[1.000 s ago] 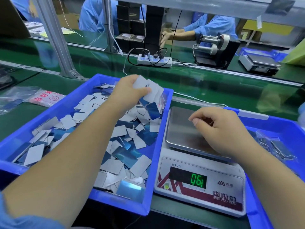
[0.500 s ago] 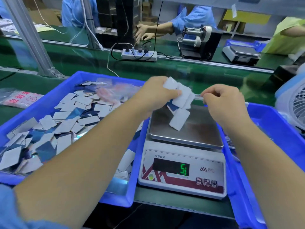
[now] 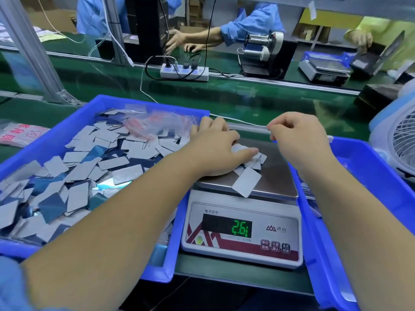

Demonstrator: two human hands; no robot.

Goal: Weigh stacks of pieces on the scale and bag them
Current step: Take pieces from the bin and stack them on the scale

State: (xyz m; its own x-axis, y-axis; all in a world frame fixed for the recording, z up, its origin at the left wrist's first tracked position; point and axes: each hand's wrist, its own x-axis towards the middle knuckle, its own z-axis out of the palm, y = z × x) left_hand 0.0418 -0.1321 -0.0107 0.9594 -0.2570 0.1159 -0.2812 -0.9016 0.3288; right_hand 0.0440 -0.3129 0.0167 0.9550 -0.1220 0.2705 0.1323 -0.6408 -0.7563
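Note:
A white digital scale (image 3: pixel 242 230) reads 2.61. Several grey card-like pieces (image 3: pixel 247 181) lie loosely fanned on its steel pan (image 3: pixel 276 176). My left hand (image 3: pixel 215 149) rests flat on that pile with the fingers stretched out over it. My right hand (image 3: pixel 296 135) hovers above the pan's back right corner; its fingers are curled, thumb against forefinger, and nothing shows between them. Left of the scale, a blue bin (image 3: pixel 155 272) holds a heap of grey and blue pieces (image 3: pixel 89 167), with clear red-printed bags (image 3: pixel 152 124) lying on top.
A second blue bin (image 3: pixel 363 167) stands right of the scale, with a white fan (image 3: pixel 399 140) behind it. More printed bags (image 3: pixel 20 133) lie on the green belt at far left. A power strip (image 3: pixel 184 72) and people working are across the belt.
My left hand carried a handful of pieces from the bin over to the scale and laid them on the pan. The right hand lifted off the pan. The reading rose to 2.61.

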